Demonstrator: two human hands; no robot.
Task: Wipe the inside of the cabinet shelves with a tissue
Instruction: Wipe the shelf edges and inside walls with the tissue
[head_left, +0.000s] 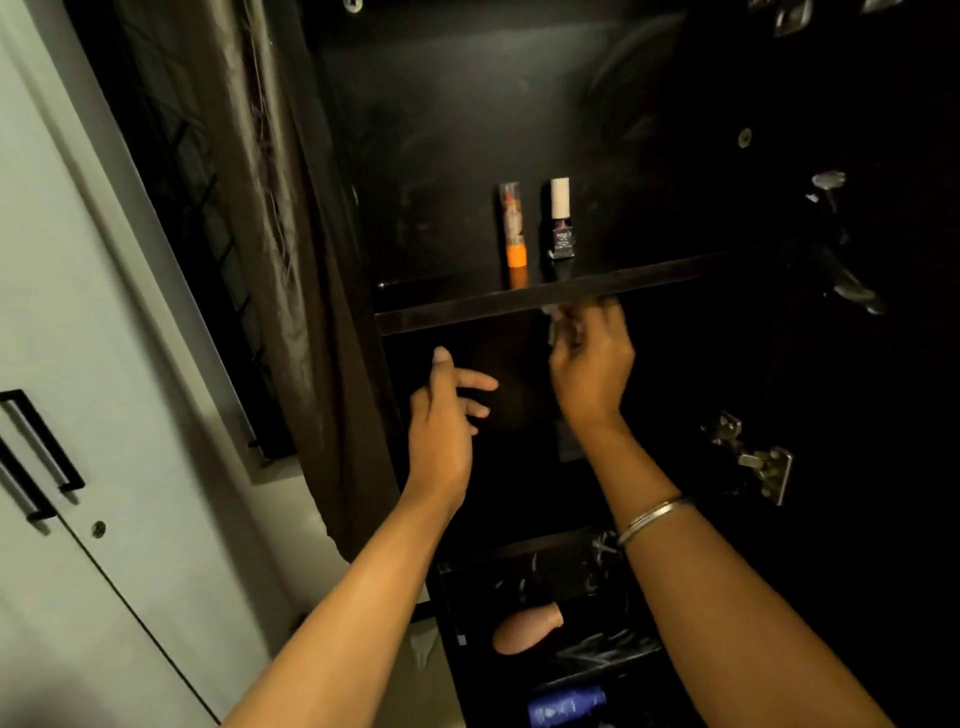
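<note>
Right hand (592, 364) pinches a tissue (555, 326) under the shelf (467, 312) edge; left hand (447, 410) hovers beside it, fingers spread, empty.
Tissue looks light, limp, likely to tear; best bunched in the fingertips.

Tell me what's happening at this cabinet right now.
A person is reaching both hands into an open dark cabinet. The right hand is up at the front edge of the shelf, fingers curled round something small and pale, too blurred to identify for certain; it may be the tissue. The left hand hovers open below that shelf, holding nothing. An orange-ended tube and a small dark bottle stand upright on the shelf. More items lie in the compartments further down.
</note>
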